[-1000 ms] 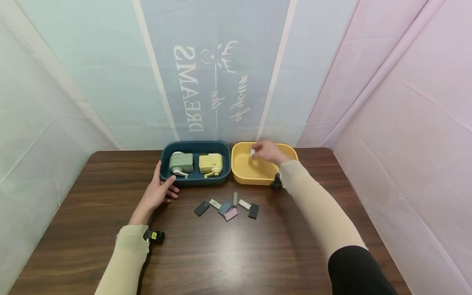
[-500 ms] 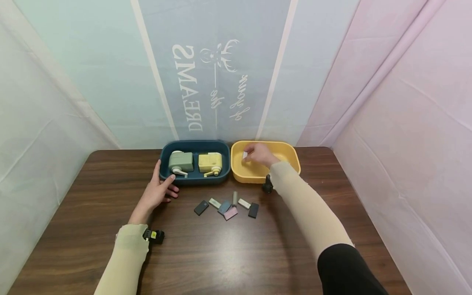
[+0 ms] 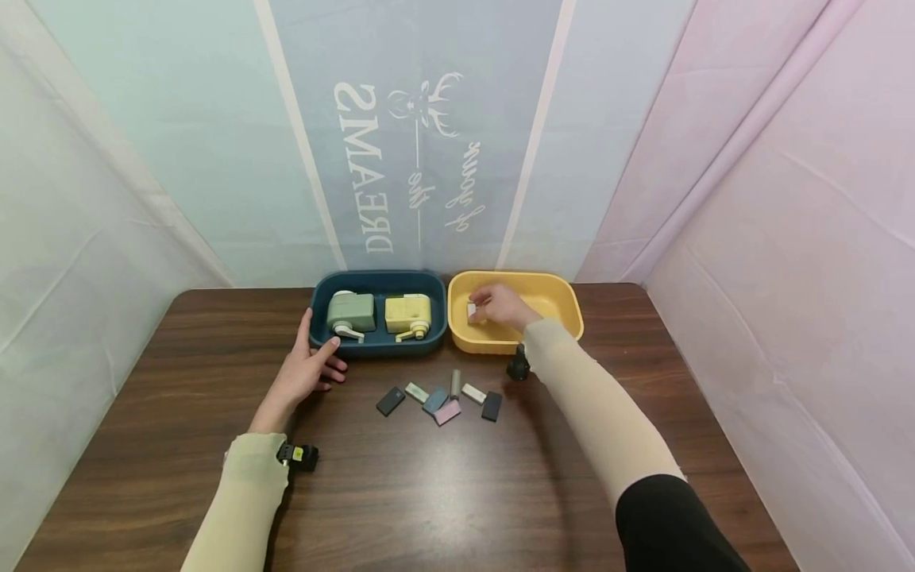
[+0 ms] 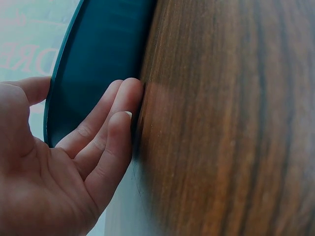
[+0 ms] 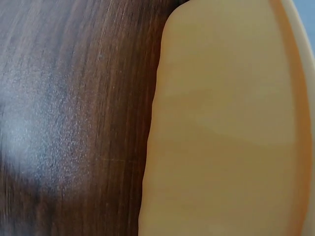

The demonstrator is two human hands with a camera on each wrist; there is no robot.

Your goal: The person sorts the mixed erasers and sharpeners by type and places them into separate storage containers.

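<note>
Dark wood table [image 3: 429,485] carried a navy tray [image 3: 379,345] with two crank sharpeners, green [image 3: 351,313] and yellow [image 3: 408,314], and a yellow tub [image 3: 550,298] beside it. Right hand [image 3: 500,306] was low inside the tub, grip pinching a small white block [image 3: 472,309]; judged step: placing it, next likely letting go. Left hand [image 3: 306,373], fingers spread, rested against the tray's near wall. Six small blocks [image 3: 442,402] lay loose before the tray and tub, nothing blocking them.
</note>
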